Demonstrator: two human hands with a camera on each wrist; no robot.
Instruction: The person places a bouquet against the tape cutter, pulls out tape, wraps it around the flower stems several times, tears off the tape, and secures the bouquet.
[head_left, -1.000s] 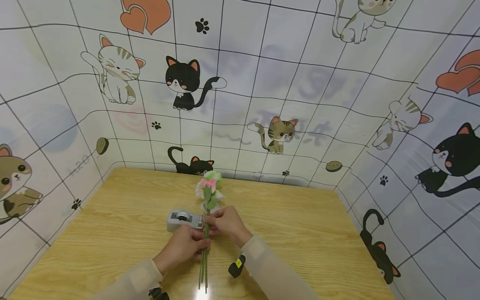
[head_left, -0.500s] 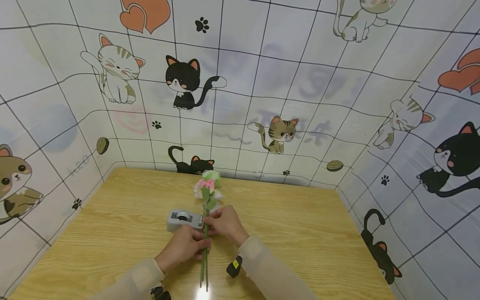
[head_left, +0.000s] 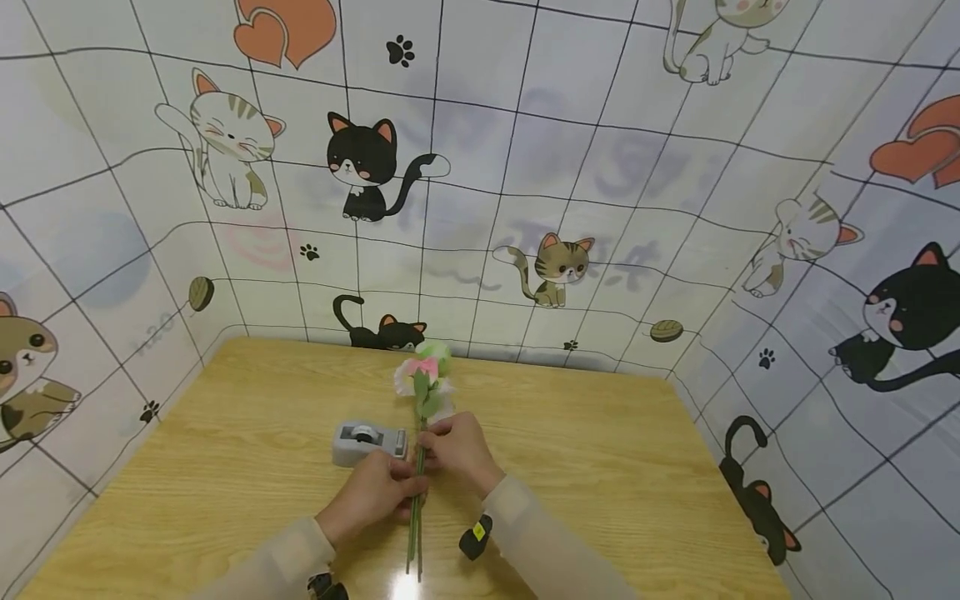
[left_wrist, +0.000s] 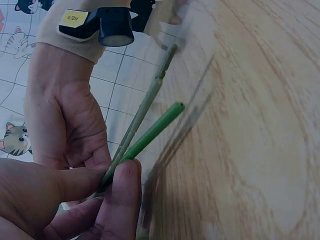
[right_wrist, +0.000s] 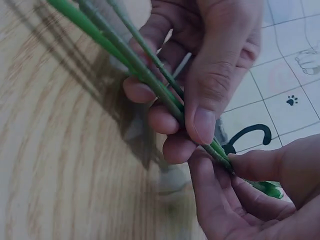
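A small bunch of artificial flowers [head_left: 424, 371], with pink, white and pale green heads, points away from me over the table. Its green stems [head_left: 416, 525] run back toward me. My left hand [head_left: 372, 493] grips the stems about midway, thumb on top and fingers beneath. Just above it, my right hand [head_left: 459, 450] pinches the stems below the leaves. In the right wrist view several stems [right_wrist: 145, 75] cross between both hands' fingers. Their cut ends [left_wrist: 180, 106] stick out past my left fingers in the left wrist view. A grey tape dispenser [head_left: 367, 442] stands left of the stems.
The wooden table [head_left: 585, 467] reaches back to a wall [head_left: 480, 167] covered in a cat-patterned grid sheet, which also lines both sides. Black wrist cameras [head_left: 476, 537] sit on the sleeves.
The flowers and both hands have shifted slightly to the right, away from the tape dispenser. Both hands still hold the stems.
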